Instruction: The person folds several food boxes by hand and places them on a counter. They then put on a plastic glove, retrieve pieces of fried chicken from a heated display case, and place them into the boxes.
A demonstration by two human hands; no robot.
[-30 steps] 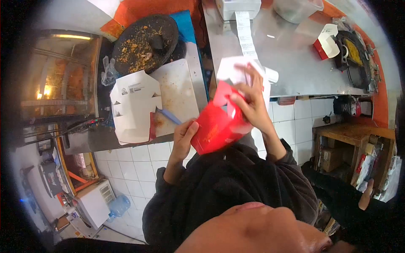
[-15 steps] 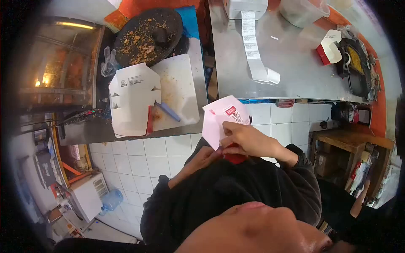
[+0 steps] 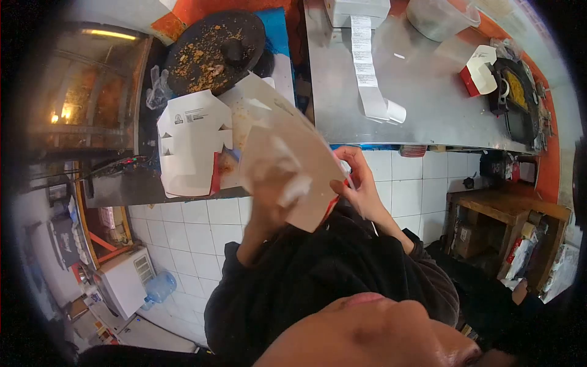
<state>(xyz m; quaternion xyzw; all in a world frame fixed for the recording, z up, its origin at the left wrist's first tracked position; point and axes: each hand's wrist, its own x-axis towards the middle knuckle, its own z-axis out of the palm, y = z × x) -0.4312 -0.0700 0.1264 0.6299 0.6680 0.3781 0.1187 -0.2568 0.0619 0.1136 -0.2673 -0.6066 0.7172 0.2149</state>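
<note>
An unfolded cardboard box, white and brown with red edges, stands tilted in front of my chest. My right hand grips its right edge, thumb on the near face and fingers behind. My left hand is at the box's left part, smeared by motion, so its fingers cannot be made out. Left of the box, a flat white carton with a red edge lies on a stained white cutting board. The blue-handled tool on the board is mostly covered.
A dark round pan with crumbs stands at the back left. On the steel table are a receipt strip, an open red-white box and a black appliance. Another person's hand shows at the lower right.
The box has opened out and swung up and left, its plain inner side now showing. My left hand has moved up onto it; my right hand has shifted to its right edge.
</note>
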